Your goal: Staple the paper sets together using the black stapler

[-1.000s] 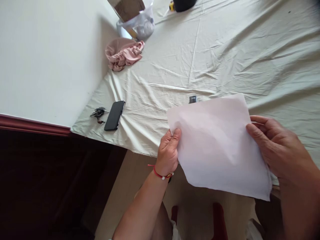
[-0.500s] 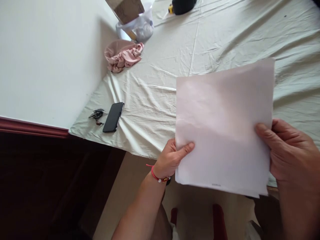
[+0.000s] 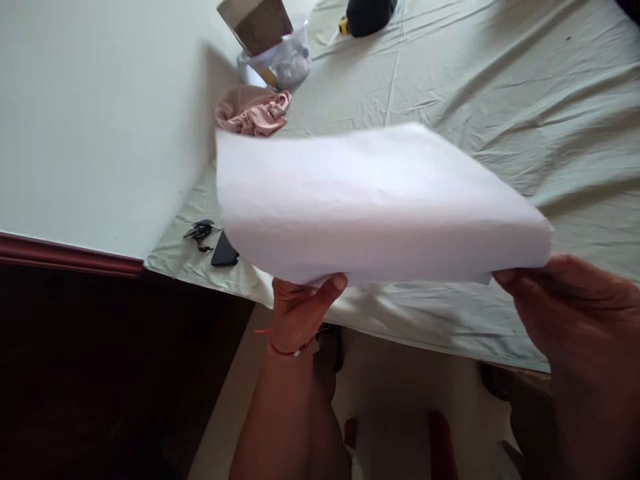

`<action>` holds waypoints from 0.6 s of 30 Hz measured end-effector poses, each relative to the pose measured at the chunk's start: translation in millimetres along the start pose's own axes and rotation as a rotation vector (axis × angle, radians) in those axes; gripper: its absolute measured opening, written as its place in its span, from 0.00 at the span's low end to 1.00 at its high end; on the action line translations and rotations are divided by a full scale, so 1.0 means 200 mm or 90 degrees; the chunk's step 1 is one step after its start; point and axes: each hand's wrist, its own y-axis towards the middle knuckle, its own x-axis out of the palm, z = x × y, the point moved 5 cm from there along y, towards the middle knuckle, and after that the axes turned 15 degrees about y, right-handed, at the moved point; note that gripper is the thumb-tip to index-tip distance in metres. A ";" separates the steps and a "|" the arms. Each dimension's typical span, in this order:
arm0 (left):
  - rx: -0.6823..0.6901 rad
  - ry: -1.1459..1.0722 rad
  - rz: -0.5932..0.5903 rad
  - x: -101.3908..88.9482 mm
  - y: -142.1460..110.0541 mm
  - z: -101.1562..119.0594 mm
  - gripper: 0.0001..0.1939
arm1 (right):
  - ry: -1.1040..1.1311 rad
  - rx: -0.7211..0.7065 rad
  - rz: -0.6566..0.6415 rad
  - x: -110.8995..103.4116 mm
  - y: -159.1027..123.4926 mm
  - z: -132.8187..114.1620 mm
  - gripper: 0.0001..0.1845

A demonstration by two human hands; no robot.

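Observation:
A large sheet of thin white paper (image 3: 370,200) hangs spread and nearly level over the near edge of a table covered with a pale green cloth (image 3: 475,87). My left hand (image 3: 300,307) pinches the sheet's near edge from below, thumb up against it; a red cord bracelet sits on that wrist. My right hand (image 3: 570,313) grips the sheet's right corner, fingers closed round it. The paper hides part of the cloth and most of a black phone (image 3: 223,253).
Keys (image 3: 199,231) lie beside the phone at the table's left corner. A crumpled pink cloth (image 3: 253,110), a clear plastic tub (image 3: 283,60) with a cardboard piece, and a black object (image 3: 367,13) sit further back. A white wall runs along the left.
The sheet swung from upright in front of me to nearly flat and spread leftward over the table edge. My left hand shifted left beneath it; the phone is now mostly covered.

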 end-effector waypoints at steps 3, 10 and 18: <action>-0.022 0.027 -0.048 0.00 0.02 -0.02 0.06 | -0.090 0.092 -0.196 0.02 0.00 0.05 0.21; -0.071 0.032 -0.022 -0.05 0.02 -0.07 0.21 | -0.188 0.018 -0.209 -0.04 0.00 0.05 0.15; -0.031 0.040 -0.066 -0.03 0.04 -0.03 0.32 | -0.305 0.010 -0.255 -0.05 0.00 0.08 0.07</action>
